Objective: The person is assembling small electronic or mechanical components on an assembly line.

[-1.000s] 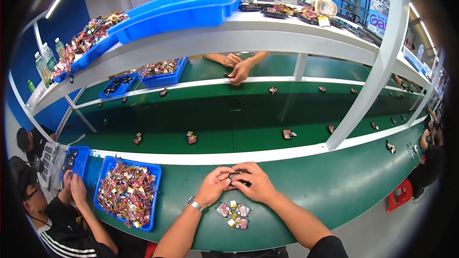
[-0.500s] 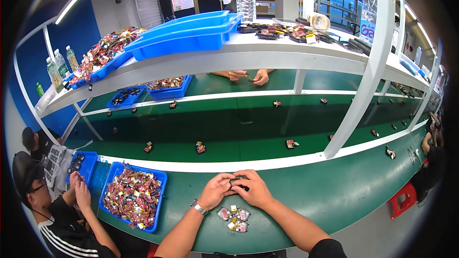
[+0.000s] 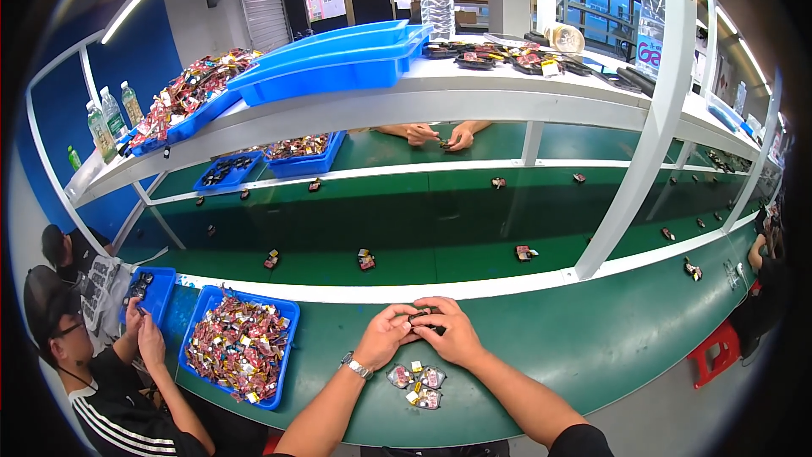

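My left hand and my right hand meet over the green bench, both closed on a small black piece. Fingers cover most of that piece, so its exact kind cannot be made out. On the bench just below my hands lies a small cluster of flat dark pieces with red, white and yellow labels. To the left of my left hand stands a blue tray heaped with red, white and yellow labelled pieces.
Beyond a white rail runs a green belt with spaced-out labelled pieces. A slanted white post and a shelf with blue trays and bottles rise ahead. A co-worker sits at left; another person's hands work across.
The labelled pieces on the belt have shifted slightly right. My hands stay together on the black piece, with the fingers slightly moved. The view has shifted a little.
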`<state>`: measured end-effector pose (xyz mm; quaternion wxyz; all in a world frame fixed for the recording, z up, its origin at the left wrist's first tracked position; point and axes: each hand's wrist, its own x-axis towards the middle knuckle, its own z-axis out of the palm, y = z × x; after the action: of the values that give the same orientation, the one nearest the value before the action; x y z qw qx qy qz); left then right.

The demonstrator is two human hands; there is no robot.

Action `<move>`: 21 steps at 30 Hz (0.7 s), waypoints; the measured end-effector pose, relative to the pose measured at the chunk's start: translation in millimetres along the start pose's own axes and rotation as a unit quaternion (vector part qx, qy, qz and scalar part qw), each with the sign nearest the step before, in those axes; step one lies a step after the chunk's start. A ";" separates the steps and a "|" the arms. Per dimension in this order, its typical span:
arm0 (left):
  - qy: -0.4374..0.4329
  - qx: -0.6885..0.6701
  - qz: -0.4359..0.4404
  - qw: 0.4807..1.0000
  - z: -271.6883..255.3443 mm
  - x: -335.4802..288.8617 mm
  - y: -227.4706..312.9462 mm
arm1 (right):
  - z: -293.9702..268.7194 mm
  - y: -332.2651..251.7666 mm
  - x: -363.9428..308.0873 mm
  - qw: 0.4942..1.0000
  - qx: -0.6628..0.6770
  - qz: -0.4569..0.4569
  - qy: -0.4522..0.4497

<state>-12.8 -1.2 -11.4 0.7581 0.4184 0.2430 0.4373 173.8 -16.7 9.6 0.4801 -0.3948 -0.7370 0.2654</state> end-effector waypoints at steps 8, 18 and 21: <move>0.002 -0.022 0.005 1.000 1.1 -0.4 2.0 | -1.5 -9.6 0.7 0.998 -0.051 -0.017 0.013; 0.009 -0.003 0.022 1.000 4.4 1.2 -0.4 | 3.3 -7.4 1.0 0.999 -0.038 -0.021 0.030; 0.016 0.004 0.041 0.999 0.0 0.1 -1.4 | 4.3 -10.0 4.7 0.997 -0.060 -0.048 0.020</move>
<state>-12.1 -1.4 -12.5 0.7337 0.4242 0.2396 0.4736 165.5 -18.3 17.9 0.4822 -0.3922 -0.7600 0.1897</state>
